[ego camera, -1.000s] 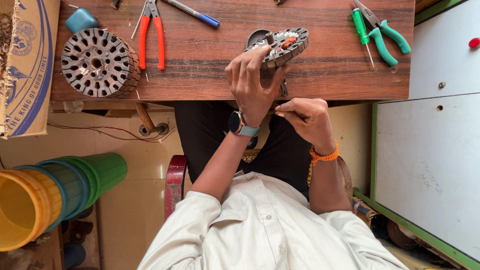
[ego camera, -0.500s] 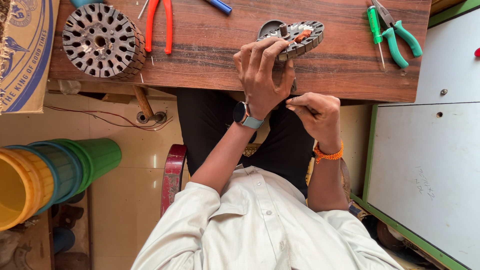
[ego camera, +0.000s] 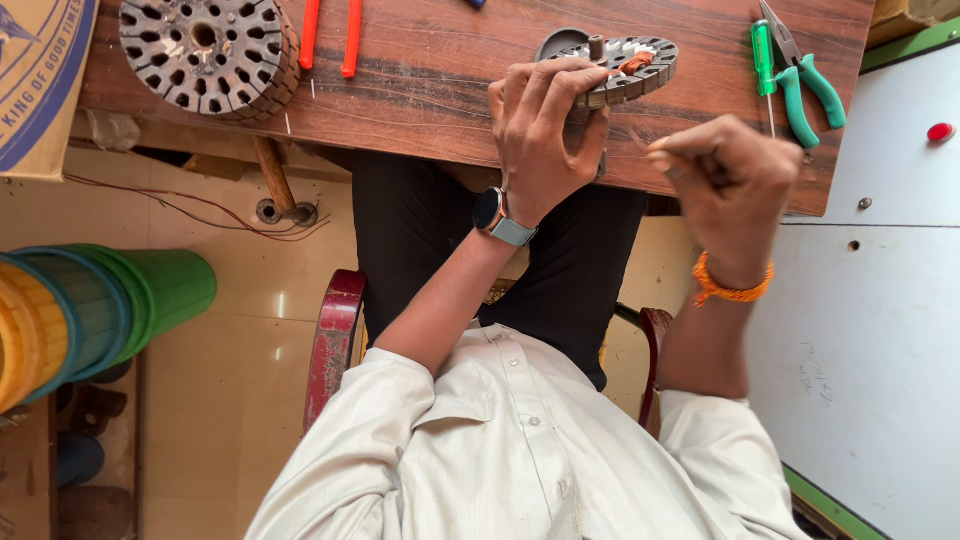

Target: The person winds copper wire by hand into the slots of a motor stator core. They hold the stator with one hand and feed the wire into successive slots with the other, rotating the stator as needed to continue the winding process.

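Note:
My left hand, with a watch on the wrist, grips a small round slotted metal core at the front edge of the wooden table. The core is tilted, and orange insulation shows in its slots. To the right of the core, my right hand, with an orange thread band on the wrist, is closed in a fist. It pinches a faint thin wire that runs towards the core. The hand is blurred.
A larger slotted core lies at the table's left, with red-handled pliers beside it. A green screwdriver and green-handled pliers lie at the right. Stacked plastic buckets and a cardboard box are at the left. A white cabinet is at the right.
My right hand has drawn away from the core, rightward and up from below the table edge. My left hand keeps its grip on the small core.

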A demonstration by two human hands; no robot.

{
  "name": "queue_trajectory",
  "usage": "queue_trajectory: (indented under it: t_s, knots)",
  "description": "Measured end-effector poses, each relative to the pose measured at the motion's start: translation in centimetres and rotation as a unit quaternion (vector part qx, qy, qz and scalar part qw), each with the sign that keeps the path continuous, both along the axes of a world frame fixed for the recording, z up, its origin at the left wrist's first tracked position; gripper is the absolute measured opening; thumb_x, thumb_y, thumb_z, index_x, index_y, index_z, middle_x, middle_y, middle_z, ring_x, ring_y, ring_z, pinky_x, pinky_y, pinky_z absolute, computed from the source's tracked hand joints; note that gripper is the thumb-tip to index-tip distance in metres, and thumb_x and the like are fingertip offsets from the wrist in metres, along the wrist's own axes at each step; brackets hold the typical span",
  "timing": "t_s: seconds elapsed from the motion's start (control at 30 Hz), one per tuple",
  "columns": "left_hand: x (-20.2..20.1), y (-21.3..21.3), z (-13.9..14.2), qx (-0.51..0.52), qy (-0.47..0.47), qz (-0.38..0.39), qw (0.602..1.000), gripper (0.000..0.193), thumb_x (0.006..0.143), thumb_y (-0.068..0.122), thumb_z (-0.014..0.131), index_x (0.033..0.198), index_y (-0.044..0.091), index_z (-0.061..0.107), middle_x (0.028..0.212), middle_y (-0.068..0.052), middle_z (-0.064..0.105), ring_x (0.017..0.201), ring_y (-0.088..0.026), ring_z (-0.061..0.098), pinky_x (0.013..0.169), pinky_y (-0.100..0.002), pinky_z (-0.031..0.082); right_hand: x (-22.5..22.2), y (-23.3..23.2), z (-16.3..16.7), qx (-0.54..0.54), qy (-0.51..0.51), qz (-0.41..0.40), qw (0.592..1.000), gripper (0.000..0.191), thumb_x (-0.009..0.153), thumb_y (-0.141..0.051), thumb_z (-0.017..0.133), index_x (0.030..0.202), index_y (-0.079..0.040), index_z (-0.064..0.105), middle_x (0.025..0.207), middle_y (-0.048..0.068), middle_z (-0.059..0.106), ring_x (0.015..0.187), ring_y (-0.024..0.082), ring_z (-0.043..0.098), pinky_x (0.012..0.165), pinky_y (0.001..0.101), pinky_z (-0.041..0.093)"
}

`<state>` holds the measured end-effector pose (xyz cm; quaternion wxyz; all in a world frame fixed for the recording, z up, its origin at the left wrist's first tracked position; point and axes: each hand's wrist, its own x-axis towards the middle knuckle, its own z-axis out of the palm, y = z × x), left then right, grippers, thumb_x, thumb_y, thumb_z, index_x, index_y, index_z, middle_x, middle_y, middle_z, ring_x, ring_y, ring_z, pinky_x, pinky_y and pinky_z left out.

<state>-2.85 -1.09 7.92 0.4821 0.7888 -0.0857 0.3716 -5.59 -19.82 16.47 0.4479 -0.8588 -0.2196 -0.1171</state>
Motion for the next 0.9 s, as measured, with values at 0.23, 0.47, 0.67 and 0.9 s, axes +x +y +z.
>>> queue_trajectory:
  t_s: [0.23, 0.47, 0.67, 0.9]
  knots:
    - [0.1, 0.2, 0.0, 0.002, 0.002, 0.005, 1.0, 0.039, 0.084, 0.016, 0.078, 0.12, 0.021, 0.064, 0.121, 0.007, 0.066, 0.115, -0.017, 0.06, 0.099, -0.037, 0.04, 2.1, 1.8, 4.5, -0.099, -0.043, 0.014, 0.994, 0.013, 0.1, 0.001, 0.085, 0.097, 0.004, 0.073, 0.062, 0.003, 0.052, 0.054, 0.006, 0.04, 0.05, 0.0243, 0.027]
    - [-0.2, 0.5, 0.3, 0.001, 0.012, -0.003, 1.0, 0.041, 0.082, 0.016, 0.079, 0.12, 0.02, 0.064, 0.121, 0.006, 0.066, 0.116, -0.018, 0.059, 0.102, -0.04, 0.041, 4.8, 4.0, 5.7, -0.127, -0.026, 0.071, 0.989, 0.012, 0.102, 0.003, 0.084, 0.1, 0.004, 0.073, 0.068, 0.004, 0.057, 0.059, 0.007, 0.045, 0.054, 0.0241, 0.032]
    - [-0.2, 0.8, 0.4, -0.004, 0.014, -0.011, 1.0, 0.039, 0.083, 0.016, 0.078, 0.12, 0.019, 0.065, 0.122, 0.007, 0.066, 0.118, -0.016, 0.059, 0.097, -0.036, 0.041, 5.2, 4.4, 6.8, -0.143, -0.079, 0.137, 0.977, 0.008, 0.105, 0.007, 0.078, 0.102, 0.006, 0.071, 0.075, 0.005, 0.063, 0.064, 0.003, 0.054, 0.057, 0.0186, 0.036]
    - [-0.1, 0.6, -0.1, -0.009, 0.014, -0.011, 1.0, 0.042, 0.082, 0.015, 0.079, 0.121, 0.02, 0.064, 0.123, 0.007, 0.065, 0.117, -0.019, 0.058, 0.099, -0.038, 0.04, 9.1, 3.7, 5.2, -0.206, -0.145, 0.087, 0.964, 0.016, 0.11, 0.002, 0.083, 0.098, 0.005, 0.072, 0.069, 0.008, 0.053, 0.06, 0.012, 0.045, 0.058, 0.0296, 0.032]
